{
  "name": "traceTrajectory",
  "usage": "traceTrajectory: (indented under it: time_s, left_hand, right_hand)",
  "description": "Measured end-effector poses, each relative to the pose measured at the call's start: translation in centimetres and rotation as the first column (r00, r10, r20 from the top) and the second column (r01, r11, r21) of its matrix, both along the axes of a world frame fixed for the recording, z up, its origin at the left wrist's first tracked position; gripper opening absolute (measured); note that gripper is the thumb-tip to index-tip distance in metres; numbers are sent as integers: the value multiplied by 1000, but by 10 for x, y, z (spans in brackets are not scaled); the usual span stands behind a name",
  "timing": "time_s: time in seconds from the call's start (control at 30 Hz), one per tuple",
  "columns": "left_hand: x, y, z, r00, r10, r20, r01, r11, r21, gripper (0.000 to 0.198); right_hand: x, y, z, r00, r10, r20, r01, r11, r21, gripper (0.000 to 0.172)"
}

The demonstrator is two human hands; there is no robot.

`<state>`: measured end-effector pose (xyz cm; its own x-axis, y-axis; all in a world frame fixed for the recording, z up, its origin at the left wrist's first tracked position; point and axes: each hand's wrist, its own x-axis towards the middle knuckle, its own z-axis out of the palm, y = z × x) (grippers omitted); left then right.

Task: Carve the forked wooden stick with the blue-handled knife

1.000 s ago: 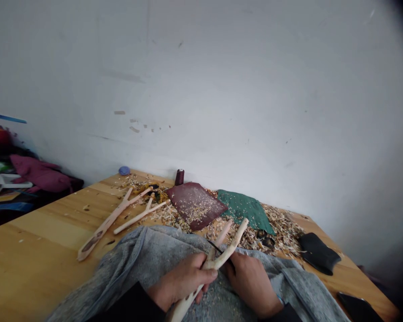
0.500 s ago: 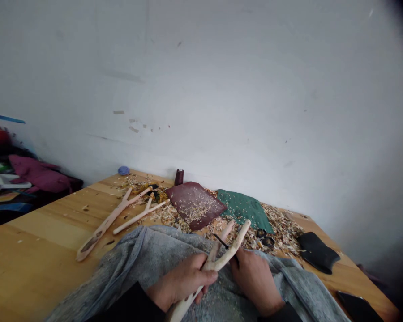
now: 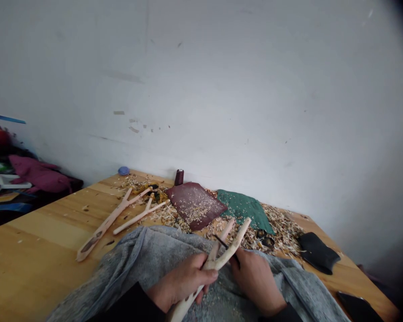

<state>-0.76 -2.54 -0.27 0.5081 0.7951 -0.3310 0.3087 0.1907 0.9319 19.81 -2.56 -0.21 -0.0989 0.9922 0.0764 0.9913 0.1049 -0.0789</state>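
Well, a smooth, pale forked branch (image 3: 215, 264) across a nubbly grey fleece (image 3: 121, 273), clenched in a closed left hand (image 3: 179, 281). Right hand (image 3: 257, 281) curled shut around a knife (image 3: 225, 245), handle hidden, thin black blade at the branch's crotch. Beyond the branch, a grainy maroon leather patch (image 3: 195, 205) and a green patch (image 3: 245, 217), both amid curly shavings (image 3: 284, 235). Left of the branch, two peeled forks (image 3: 109, 219) on a pine table (image 3: 36, 241); right of it, a soft black pouch (image 3: 317, 252).
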Motion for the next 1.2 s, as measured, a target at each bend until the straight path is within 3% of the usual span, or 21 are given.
traceTrajectory:
  time_s: [0.1,0.33,0.43,0.57,0.63,0.7,0.83,0.9,1.07,1.13,1.2]
  left_hand:
    - [-1,0,-1,1000,-1,24,1,1000,5,22]
    - [0,3,-9,1000,24,5,-24,1000,1,24]
    - [0,4,-10,999,3,51,-3,1000,9,24]
    - [0,4,-9,983,-38,178,39,999,-4,30]
    - [0,2,-8,973,-22,231,28,999,-23,35]
    - [0,1,-6,969,7,249,3,999,-41,39]
    - [-1,0,-4,978,43,206,-39,999,-21,36]
    - [-2,1,-4,986,22,165,-22,1000,-1,30]
    - [-3,2,-7,991,6,130,-4,1000,-18,25]
    - [-2,3,-8,990,13,142,-10,1000,-20,24]
    - [-1,3,-8,989,39,145,-35,999,-27,25]
  right_hand:
    - [6,5,-1,995,-96,36,95,995,13,28]
    - [-11,-8,-2,982,179,-53,-182,982,-45,21]
    - [-4,-5,0,992,118,-33,-119,993,-19,22]
    - [8,4,3,989,-126,72,124,992,38,29]
    - [6,3,2,990,-110,82,107,993,49,29]
    - [-2,-2,0,997,-9,70,6,999,41,28]
    - [-16,-11,-2,991,118,60,-118,993,1,27]
    - [-14,-9,-1,994,86,73,-87,996,13,27]
    - [4,3,0,982,-147,120,141,988,60,33]
    - [2,2,-2,988,-105,113,100,994,54,32]
    - [-7,-4,-6,996,24,89,-27,999,34,28]
